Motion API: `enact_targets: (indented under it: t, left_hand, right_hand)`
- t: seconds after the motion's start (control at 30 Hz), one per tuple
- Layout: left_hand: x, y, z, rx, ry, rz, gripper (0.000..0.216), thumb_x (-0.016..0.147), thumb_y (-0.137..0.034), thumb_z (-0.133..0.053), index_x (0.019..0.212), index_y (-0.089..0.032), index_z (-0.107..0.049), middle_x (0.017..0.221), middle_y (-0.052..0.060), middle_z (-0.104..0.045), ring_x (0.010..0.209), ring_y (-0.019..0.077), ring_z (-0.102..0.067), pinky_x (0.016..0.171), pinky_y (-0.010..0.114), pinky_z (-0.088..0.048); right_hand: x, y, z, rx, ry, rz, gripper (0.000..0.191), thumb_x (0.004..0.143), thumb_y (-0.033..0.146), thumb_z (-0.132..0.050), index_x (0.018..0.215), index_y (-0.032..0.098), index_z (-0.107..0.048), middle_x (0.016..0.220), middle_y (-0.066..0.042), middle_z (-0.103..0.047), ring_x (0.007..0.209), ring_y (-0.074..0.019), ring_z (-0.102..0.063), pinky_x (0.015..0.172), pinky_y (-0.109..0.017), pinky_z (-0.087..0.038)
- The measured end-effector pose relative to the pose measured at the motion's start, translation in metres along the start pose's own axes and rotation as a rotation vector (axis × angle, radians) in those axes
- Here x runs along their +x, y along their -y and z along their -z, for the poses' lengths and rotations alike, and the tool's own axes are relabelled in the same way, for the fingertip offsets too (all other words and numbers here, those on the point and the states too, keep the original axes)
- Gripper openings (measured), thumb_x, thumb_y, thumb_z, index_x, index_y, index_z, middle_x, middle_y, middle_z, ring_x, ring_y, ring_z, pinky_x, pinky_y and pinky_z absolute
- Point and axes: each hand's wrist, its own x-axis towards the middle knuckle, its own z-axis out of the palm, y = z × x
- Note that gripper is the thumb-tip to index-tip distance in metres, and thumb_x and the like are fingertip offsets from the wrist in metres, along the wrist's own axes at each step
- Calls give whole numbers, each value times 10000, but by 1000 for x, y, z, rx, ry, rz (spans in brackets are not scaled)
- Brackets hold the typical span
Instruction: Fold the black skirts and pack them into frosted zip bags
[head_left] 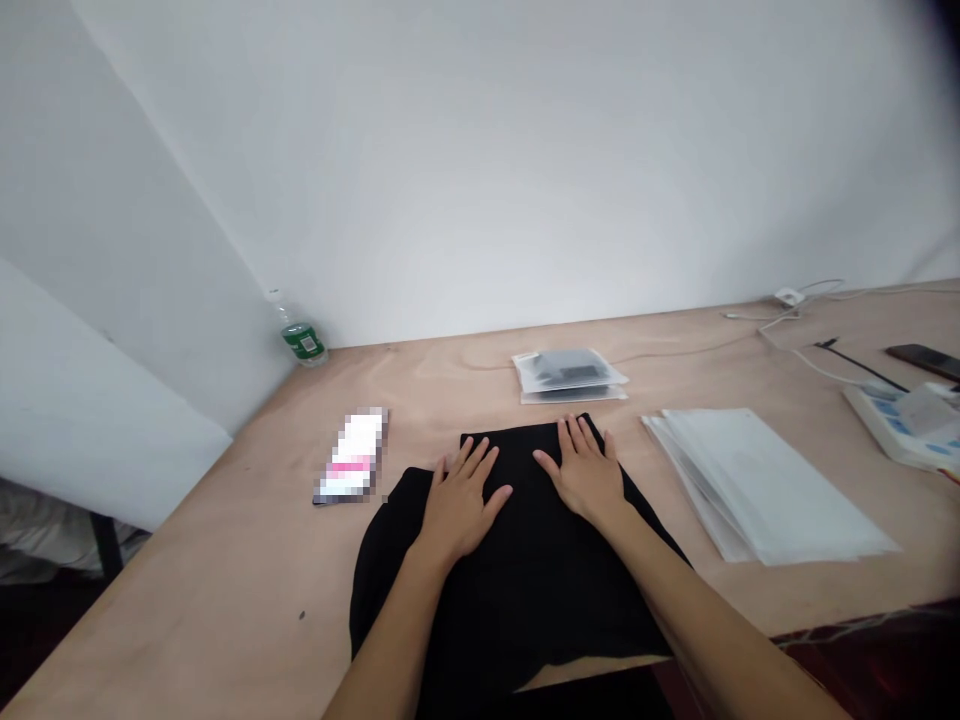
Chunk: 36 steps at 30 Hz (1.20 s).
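Head view — our left hand (459, 510) and right hand (583, 472) lie open and flat on black cloth (525, 590), gripping nothing.

1. The left hand (459, 505) and the right hand (585, 470) rest flat, fingers spread, on a black fabric garment (525, 580) lying on the light plywood bench (225, 600).
2. Just beyond the garment lies a clear plastic bag with dark contents (570, 375).
3. Near the right hand lies a stack of translucent white plastic sleeves (757, 490).
4. Just left of the garment lies a pixelated white-and-pink packet (351, 455).
5. A green-labelled plastic bottle (301, 335) stands in the far corner; a dark smartphone (926, 360) lies far right.
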Motion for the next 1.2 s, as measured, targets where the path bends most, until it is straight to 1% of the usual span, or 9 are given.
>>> enact_targets:
  t: [0.2,0.57,0.7,0.83,0.87,0.93,1.03,1.1,1.2]
  left_hand:
    - [-3,8,-2,-10,1,33,588,870,-561,-270,1381,-271,-266,1475,0,-227,1362,251,-124,1076,503,-132]
    - [-2,5,4,-10,15,35,567,870,-546,-299,1364,-267,-311,1468,10,-250,1355,267,-153,1066,511,-166]
    - [-15,-13,18,1,0,16,543,866,-485,-382,1354,-252,-337,1470,28,-241,1360,261,-131,1075,497,-167]
    - [-48,-42,22,-31,9,-104,584,852,-546,-368,1371,-289,-296,1476,19,-219,1360,265,-127,1078,516,-173]
    - [-55,-48,20,-55,31,-130,601,844,-585,-334,1373,-304,-287,1474,17,-225,1357,270,-137,1074,526,-183]
    - [-65,-56,14,-92,64,-153,621,835,-628,-272,1375,-322,-276,1473,19,-225,1355,276,-141,1069,546,-187]
    - [-68,-58,7,-114,74,-160,617,842,-625,-239,1381,-324,-257,1478,25,-204,1359,271,-115,1074,552,-168]
    - [-68,-56,6,-122,67,-165,613,848,-618,-237,1384,-321,-248,1479,27,-201,1361,266,-105,1077,551,-157]
    - [-68,-55,8,-136,67,-161,606,852,-615,-226,1383,-323,-242,1477,26,-212,1361,260,-111,1077,553,-150]
  right_hand:
    - [1,-7,-4,-29,-49,-105,807,852,607,-146,1398,14,-178,1483,-149,-120,1357,-267,-52,1067,-470,-75]
    - [2,-8,-4,-5,-60,-110,783,852,598,-172,1397,37,-207,1479,-133,-156,1350,-267,-106,1053,-458,-138]
    - [2,-8,-3,31,-70,-115,760,857,571,-225,1383,23,-239,1466,-161,-190,1346,-286,-115,1051,-486,-126]
    - [-3,4,10,69,-113,-89,686,867,502,-303,1378,46,-263,1474,-160,-165,1356,-290,-45,1057,-516,-5]
    - [-4,9,16,169,-133,-77,653,866,472,-342,1381,77,-268,1484,-132,-146,1359,-274,-22,1065,-494,17]
    - [-1,21,27,553,-159,-87,589,849,405,-440,1372,169,-307,1491,-57,-165,1362,-236,-40,1088,-421,-5]
    - [18,35,40,1129,-124,-222,531,842,338,-495,1341,241,-340,1403,-45,-369,1286,-215,-297,1063,-375,-206]
    - [38,39,43,1258,-60,-350,464,873,348,-458,1308,211,-368,1276,-89,-490,1120,-219,-486,946,-412,-378]
    - [66,36,42,1476,42,-525,356,870,339,-494,1180,165,-484,1147,-84,-545,948,-197,-569,792,-409,-481]
